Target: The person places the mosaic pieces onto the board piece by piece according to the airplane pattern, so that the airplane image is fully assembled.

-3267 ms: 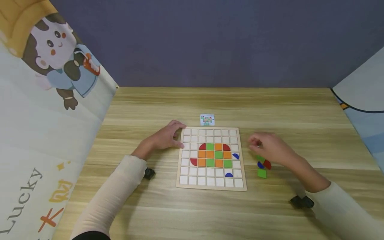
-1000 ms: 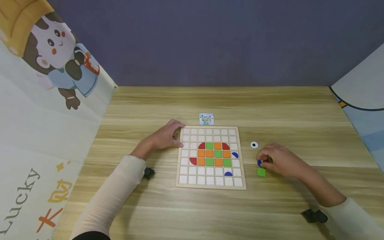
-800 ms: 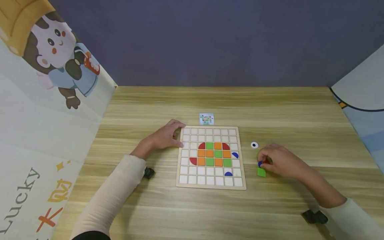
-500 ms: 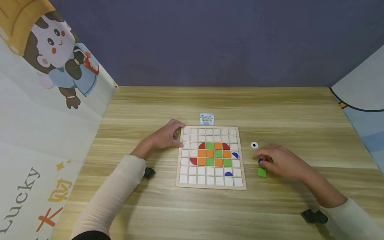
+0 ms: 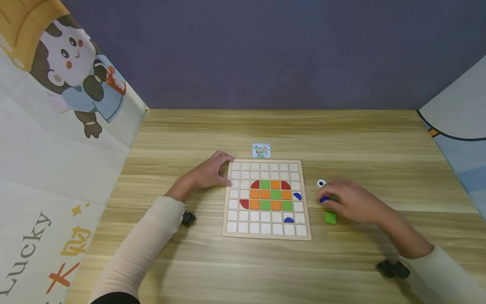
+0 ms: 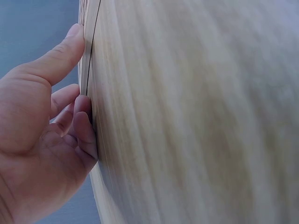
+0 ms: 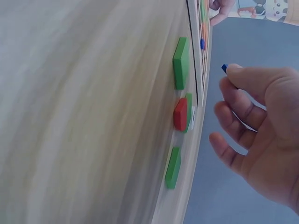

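Note:
A wooden grid board point(image 5: 265, 238) lies on the table, with red, orange and green pieces in its middle and two blue half-circles at its right. My left hand point(image 5: 209, 172) rests at the board's upper left edge, thumb and index finger spread along it, other fingers loosely bent in the left wrist view. To the right of the board, my right hand point(image 5: 355, 202) pinches a blue half-circle piece point(image 7: 224, 68) between thumb and index finger, raised above the table. A green square point(image 5: 330, 218) lies just below that hand; a red piece point(image 7: 180, 114) shows in the right wrist view.
A small pattern card point(image 5: 261, 150) lies behind the board. A white eye-like disc point(image 5: 321, 183) sits just beyond my right fingertips. Other green pieces point(image 7: 181, 64) lie near the right hand. A dark wall point(image 5: 281, 55) rises behind the table.
My right hand first lets the eye-like disc rest on the table, moves to the loose pieces, then picks up the blue half-circle and shifts slightly left. The left hand stays still.

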{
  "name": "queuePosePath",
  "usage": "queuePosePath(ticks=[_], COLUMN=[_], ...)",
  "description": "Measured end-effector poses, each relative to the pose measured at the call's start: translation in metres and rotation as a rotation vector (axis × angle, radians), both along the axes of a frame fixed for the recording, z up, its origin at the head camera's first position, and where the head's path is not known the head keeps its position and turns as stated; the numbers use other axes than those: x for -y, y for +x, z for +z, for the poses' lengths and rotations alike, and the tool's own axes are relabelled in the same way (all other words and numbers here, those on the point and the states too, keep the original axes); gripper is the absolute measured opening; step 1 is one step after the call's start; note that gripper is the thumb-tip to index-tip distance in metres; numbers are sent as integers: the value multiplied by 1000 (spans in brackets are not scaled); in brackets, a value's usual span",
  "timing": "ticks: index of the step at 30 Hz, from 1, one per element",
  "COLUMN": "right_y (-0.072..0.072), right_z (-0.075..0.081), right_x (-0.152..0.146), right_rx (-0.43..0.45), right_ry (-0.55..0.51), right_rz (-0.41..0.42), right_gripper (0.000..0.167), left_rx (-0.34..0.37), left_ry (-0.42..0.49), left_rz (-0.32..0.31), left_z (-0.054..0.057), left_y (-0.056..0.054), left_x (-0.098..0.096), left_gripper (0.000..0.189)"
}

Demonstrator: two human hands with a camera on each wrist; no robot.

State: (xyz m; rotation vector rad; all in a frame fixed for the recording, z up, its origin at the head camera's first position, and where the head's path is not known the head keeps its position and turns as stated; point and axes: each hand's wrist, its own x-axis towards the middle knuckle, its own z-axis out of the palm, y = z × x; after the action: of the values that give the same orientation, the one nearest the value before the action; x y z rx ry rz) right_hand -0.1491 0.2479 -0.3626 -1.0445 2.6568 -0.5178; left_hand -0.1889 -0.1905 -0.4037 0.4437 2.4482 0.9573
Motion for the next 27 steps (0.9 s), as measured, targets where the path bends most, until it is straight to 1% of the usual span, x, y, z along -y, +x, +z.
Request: queuePosePath(ticks=[5,8,14,21,27], right_y=[-9,-14,-23,-22,-20], right_z=[3,4,3,3,-1], right_x=[13,21,38,59,78], right_rx=[39,46,19,19,65], right_ry=[20,34,0,-17,-32], right_rz=[-34,-51,-16,34,39], right_gripper=[17,18,18,17,15], left_rx=[0,5,14,12,9], left_ry=[0,8,15,13,2], left_rz=[11,21,35,32,33], left_z=[0,0,-1,-2,-1], left_y=[-2,-4,-8,-9,-9], left_x=[0,-1,-1,-1,-1], left_gripper=[83,83,82,82,82])
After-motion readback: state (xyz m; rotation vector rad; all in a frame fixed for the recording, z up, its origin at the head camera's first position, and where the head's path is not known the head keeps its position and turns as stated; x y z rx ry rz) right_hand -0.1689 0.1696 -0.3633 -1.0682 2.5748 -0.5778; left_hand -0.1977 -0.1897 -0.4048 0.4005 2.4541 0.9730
